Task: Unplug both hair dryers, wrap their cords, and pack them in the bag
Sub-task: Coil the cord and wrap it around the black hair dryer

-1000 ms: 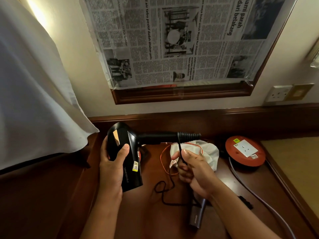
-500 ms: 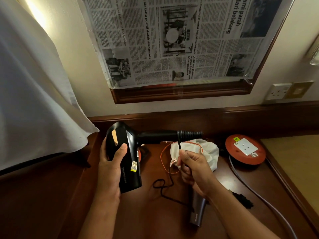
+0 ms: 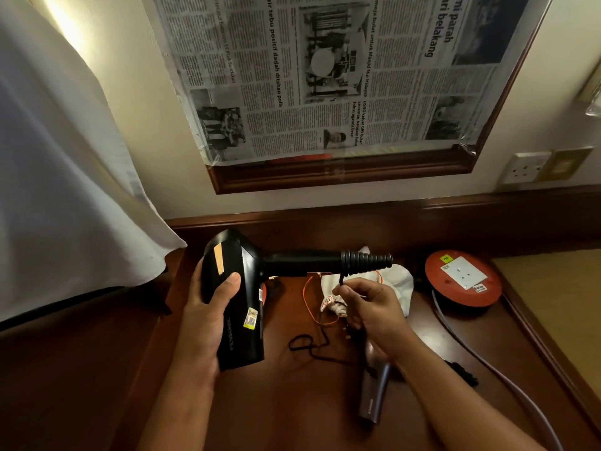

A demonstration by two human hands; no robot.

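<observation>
Head view: left hand (image 3: 208,320) grips black dryer (image 3: 237,301); right hand (image 3: 370,309) seemingly pinches its cord (image 3: 342,281) below the handle

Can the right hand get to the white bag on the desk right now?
Probably yes, but not freely. The white bag lies just behind the right hand with nothing between them, yet that hand is pinching the black cord it is winding on the black hair dryer, so it would have to let go.

Newspaper (image 3: 325,76) sheet over framed panel on wall: headlines legible, "air tebu positif dadah ditahan polis", "parah ... belakang", caption "Masjid Nur Hidayah".
Black hair dryer (image 3: 239,307) barrel: printed brand word, not legible; yellow sticker, text too small.
Grey hair dryer (image 3: 374,395): lettering illegible.
</observation>
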